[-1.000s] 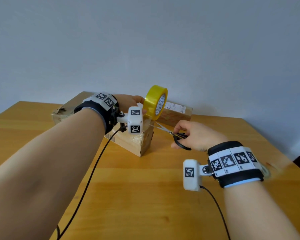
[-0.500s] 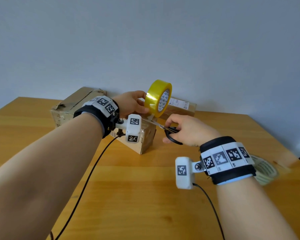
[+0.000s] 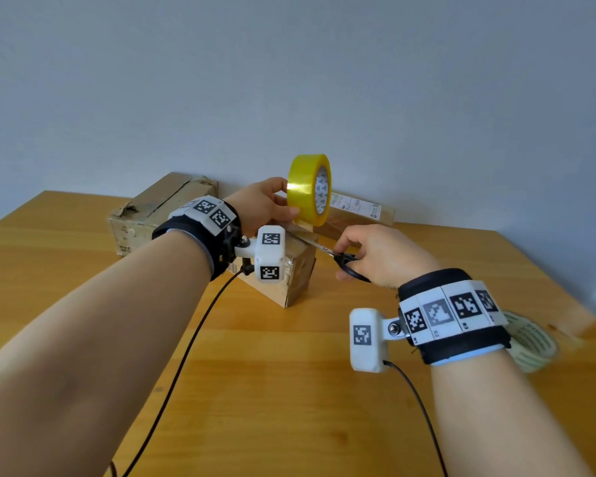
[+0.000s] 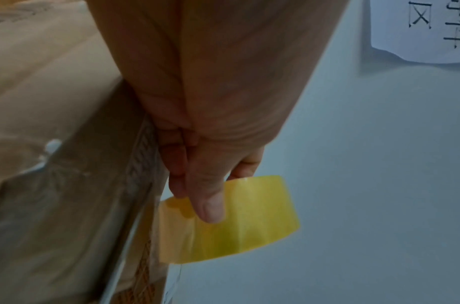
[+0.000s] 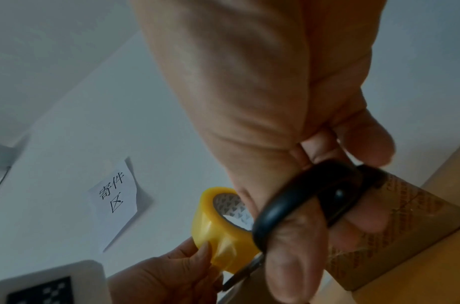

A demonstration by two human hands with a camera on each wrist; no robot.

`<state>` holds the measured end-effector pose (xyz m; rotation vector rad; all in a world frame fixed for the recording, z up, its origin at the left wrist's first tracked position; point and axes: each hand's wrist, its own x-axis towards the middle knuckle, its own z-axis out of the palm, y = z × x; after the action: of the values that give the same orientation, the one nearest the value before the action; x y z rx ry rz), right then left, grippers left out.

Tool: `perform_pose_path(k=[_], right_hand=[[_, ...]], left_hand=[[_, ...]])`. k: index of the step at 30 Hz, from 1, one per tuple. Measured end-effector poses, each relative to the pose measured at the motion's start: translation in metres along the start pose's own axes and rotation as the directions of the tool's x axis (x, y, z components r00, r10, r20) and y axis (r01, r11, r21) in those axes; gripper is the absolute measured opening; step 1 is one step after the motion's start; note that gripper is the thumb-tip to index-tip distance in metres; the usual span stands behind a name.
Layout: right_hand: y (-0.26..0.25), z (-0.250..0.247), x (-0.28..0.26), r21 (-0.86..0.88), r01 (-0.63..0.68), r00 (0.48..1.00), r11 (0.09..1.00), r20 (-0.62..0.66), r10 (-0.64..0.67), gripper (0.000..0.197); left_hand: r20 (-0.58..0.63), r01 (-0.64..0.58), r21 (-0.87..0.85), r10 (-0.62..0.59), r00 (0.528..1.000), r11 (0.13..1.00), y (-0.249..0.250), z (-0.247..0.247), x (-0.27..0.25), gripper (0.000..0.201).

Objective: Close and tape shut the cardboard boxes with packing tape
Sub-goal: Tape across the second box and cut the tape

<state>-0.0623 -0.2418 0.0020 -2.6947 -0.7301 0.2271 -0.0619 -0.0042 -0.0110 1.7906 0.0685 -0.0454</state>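
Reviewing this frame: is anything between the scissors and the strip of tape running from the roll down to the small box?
Nothing visible blocks it. The scissors in the right hand already reach under the tape roll, held up by the left hand over the small box.

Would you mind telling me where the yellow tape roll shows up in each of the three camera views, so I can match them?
Head: the yellow tape roll stands upright at centre, above the small cardboard box, gripped by the left hand.
Left wrist: lower centre, under the thumb.
Right wrist: lower centre, left of the black scissors handle.
Shared landmark: the left hand on the roll shows in all three views.
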Motion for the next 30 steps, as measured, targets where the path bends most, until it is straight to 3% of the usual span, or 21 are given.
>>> perform_pose_path(k=[7, 10, 13, 17, 25, 27, 30], right_hand=[[0.018, 0.006, -0.006, 0.010, -0.243, 0.970, 0.970, -0.009, 0.243, 0.033], [0.024, 0.021, 0.002, -0.095, -0.340, 0.937, 0.936, 0.050, 0.345, 0.036], [0.031, 0.039, 0.010, -0.166, -0.333, 0.931, 0.928, 0.099, 0.351, 0.030], [0.024, 0.042, 0.013, -0.183, -0.344, 0.893, 0.921, 0.241, 0.381, 0.040], [0.015, 0.042, 0.013, -0.337, -0.280, 0.881, 0.899, 0.282, 0.380, 0.038], [0.013, 0.042, 0.015, -0.201, -0.323, 0.904, 0.925, 0.225, 0.364, 0.035], [0.003, 0.040, 0.023, -0.027, -0.262, 0.963, 0.965, -0.077, 0.260, 0.035]], left_hand=[[-0.065, -0.057, -0.172, 0.046, 0.997, 0.983, -0.008, -0.002, 0.001, 0.018], [-0.069, -0.057, -0.215, 0.043, 0.997, 0.975, -0.009, -0.001, 0.000, 0.019], [-0.068, -0.055, -0.234, 0.040, 0.997, 0.971, -0.009, 0.001, -0.002, 0.019], [-0.082, -0.067, -0.257, 0.047, 0.995, 0.964, -0.011, 0.001, -0.003, 0.018], [-0.085, -0.083, -0.288, 0.061, 0.995, 0.954, -0.015, 0.001, -0.001, 0.019], [-0.090, -0.090, -0.287, 0.067, 0.994, 0.954, -0.016, 0.001, 0.000, 0.019], [-0.093, -0.113, -0.305, 0.088, 0.992, 0.946, -0.017, 0.001, 0.001, 0.019]])
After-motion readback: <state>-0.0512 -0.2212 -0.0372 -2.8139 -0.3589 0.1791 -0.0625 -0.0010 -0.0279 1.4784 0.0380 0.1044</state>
